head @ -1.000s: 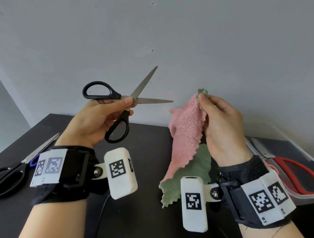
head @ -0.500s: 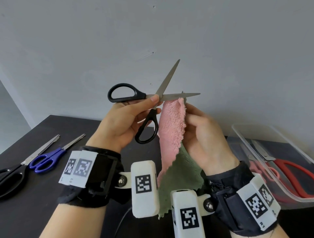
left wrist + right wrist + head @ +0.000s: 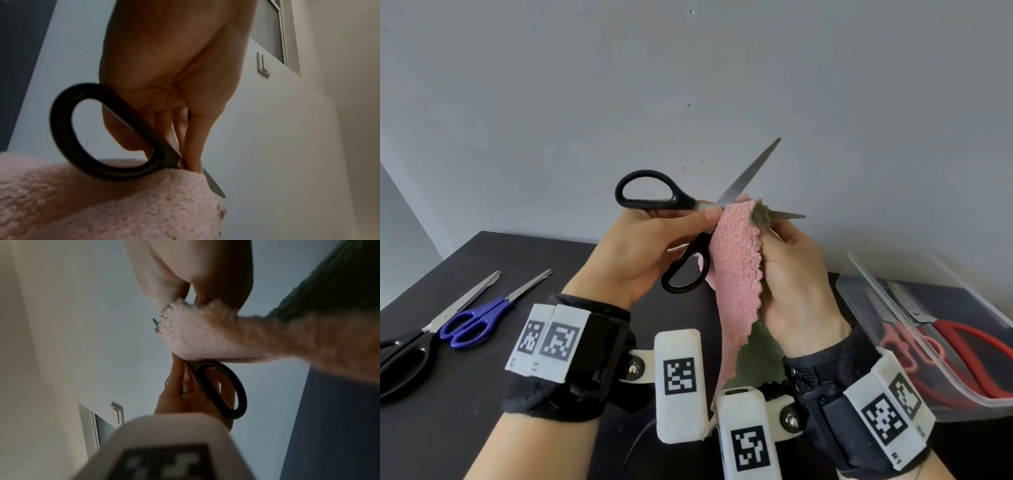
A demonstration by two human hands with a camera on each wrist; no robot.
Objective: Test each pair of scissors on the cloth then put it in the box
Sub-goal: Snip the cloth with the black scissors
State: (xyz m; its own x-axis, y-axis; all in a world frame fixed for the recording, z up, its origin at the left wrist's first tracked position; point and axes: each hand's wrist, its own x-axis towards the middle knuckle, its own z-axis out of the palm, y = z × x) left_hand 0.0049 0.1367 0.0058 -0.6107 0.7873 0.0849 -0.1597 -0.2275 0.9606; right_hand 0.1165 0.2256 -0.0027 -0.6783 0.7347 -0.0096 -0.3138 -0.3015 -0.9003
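My left hand (image 3: 654, 246) grips black-handled scissors (image 3: 650, 198) near the pivot, held up in the air with the blades spread wide. The pink-and-green cloth (image 3: 736, 260) hangs from my right hand (image 3: 791, 274), which pinches its top edge between the spread blades. In the left wrist view the black handle loop (image 3: 98, 139) sits against the pink cloth (image 3: 115, 203). In the right wrist view my right fingers pinch the cloth (image 3: 205, 334) above the scissors handle (image 3: 222, 389). A clear plastic box (image 3: 900, 284) at the right holds red-handled scissors (image 3: 969, 356).
Blue-handled scissors (image 3: 472, 322) and another black-handled pair (image 3: 404, 359) lie on the dark table (image 3: 465, 428) at the left. A grey wall rises behind the table.
My left hand carried the black scissors to the right, up to the cloth. The cloth's top edge now lies between the spread blades, where earlier the two were apart.
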